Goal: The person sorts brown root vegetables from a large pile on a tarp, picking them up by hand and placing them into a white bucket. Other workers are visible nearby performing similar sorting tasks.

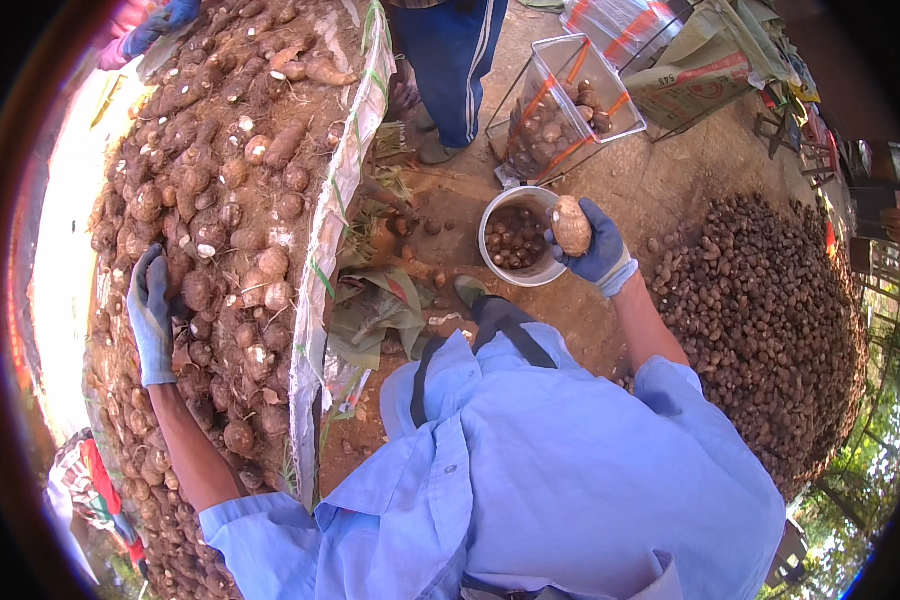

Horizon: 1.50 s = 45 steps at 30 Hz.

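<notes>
Blue work gloves cover both my hands. My right hand grips a large brown taro corm at the right rim of a white plastic bucket, which has small taro corms inside. On the left, my left hand rests at the outer side of a raised bed heaped with taro corms of mixed size, its fingers extended and partly around the pile's edge. Whether anything is under its palm cannot be told. Some corms show white cut spots.
A cloth-edged border bounds the raised heap. Beyond the bucket stand a person in blue trousers and a framed clear bag of corms. A large pile of small corms lies right. Another person's gloved hands are at the top left.
</notes>
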{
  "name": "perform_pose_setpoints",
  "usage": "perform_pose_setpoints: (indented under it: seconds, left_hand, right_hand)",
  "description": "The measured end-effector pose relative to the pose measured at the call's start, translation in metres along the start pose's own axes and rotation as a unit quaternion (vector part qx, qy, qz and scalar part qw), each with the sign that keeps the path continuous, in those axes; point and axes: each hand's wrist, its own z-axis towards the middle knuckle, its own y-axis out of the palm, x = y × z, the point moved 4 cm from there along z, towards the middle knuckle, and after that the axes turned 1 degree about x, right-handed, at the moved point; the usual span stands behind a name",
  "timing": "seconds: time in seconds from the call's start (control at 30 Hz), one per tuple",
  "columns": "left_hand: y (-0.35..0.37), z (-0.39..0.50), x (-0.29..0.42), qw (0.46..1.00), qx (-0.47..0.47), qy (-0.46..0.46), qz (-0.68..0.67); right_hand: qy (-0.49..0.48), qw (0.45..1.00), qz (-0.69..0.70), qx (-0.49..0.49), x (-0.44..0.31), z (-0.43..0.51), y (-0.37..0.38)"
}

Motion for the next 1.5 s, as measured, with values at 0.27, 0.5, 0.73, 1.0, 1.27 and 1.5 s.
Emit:
perform_pose_setpoints:
  seconds: [0.27,0.5,0.73,1.0,1.27,1.5]
  left_hand:
    - [-0.03,-0.075,0.007,0.993,-0.023,-0.071,-0.087]
    - [-0.022,-0.109,0.048,0.935,-0.022,-0.029,-0.353]
    - [0.005,-0.132,0.111,0.902,-0.058,0.029,-0.427]
    - [0.003,-0.169,0.152,0.983,-0.043,0.078,-0.162]
    - [0.013,-0.186,0.12,0.979,0.122,0.08,-0.141]
    - [-0.002,-0.179,0.101,0.984,0.042,0.061,-0.159]
  right_hand:
    - [0.01,0.996,-0.042,0.083,-0.059,0.018,-0.048]
    - [-0.203,0.953,-0.034,0.221,-0.141,0.043,0.024]
    - [0.056,0.879,-0.352,-0.316,0.077,0.035,0.252]
    - [0.136,0.791,-0.479,-0.355,0.216,0.008,0.389]
    - [-0.12,0.716,-0.584,-0.362,0.255,0.034,0.399]
    - [-0.009,0.632,-0.674,-0.384,0.263,0.05,0.407]
